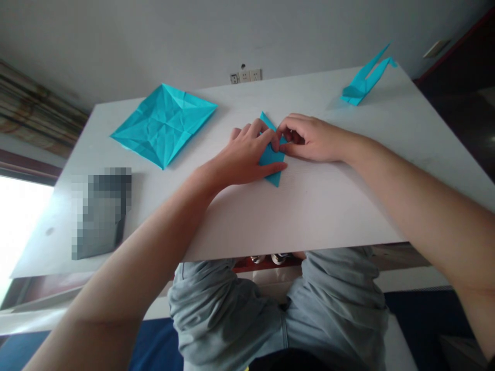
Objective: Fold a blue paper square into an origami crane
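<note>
A small piece of folded turquoise origami paper (274, 158) lies on the white table in front of me, its pointed ends showing above and below my fingers. My left hand (253, 152) rests over it from the left, thumb stretched along its lower part and fingers bent, holding it down. At the paper's right edge, my right hand (299, 136) pinches with thumb and index finger. The fingers of both hands hide much of the folded paper's middle.
An unfolded, creased turquoise sheet (164, 123) lies at the left back of the white table (301, 216). A folded paper crane (363, 85) stands at the right back. A dark, pixelated flat object (102, 216) is at the left. Wall sockets (245, 77) sit behind the table.
</note>
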Available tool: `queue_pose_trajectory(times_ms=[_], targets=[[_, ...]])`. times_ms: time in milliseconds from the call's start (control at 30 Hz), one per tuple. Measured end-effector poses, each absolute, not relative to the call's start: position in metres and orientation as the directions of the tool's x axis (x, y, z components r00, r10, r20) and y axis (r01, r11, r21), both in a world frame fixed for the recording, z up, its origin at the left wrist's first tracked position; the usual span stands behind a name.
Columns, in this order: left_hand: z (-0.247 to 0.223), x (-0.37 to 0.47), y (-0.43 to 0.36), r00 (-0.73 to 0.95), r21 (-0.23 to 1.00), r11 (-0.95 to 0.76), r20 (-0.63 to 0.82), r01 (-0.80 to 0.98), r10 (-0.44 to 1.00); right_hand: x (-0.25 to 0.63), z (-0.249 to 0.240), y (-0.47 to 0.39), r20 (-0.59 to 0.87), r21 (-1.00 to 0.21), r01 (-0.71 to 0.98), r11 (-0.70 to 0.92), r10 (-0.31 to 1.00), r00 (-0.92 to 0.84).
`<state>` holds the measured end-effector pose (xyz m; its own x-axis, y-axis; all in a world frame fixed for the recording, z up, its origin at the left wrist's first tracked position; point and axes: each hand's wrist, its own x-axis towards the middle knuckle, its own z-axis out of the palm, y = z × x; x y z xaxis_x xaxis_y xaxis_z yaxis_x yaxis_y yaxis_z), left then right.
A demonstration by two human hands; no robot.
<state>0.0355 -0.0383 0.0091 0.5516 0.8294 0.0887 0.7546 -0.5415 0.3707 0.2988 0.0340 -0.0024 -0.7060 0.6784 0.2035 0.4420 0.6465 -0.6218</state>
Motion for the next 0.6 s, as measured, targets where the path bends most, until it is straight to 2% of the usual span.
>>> queue_pose_trajectory(times_ms=[600], targets=[[0.0171, 0.0348, -0.0392, 0.566, 0.366, -0.542, 0.051, 0.756, 0.823, 0.3006, -0.0004, 0.0375, 0.205, -0.635, 0.395, 0.664, 0.637, -0.743]])
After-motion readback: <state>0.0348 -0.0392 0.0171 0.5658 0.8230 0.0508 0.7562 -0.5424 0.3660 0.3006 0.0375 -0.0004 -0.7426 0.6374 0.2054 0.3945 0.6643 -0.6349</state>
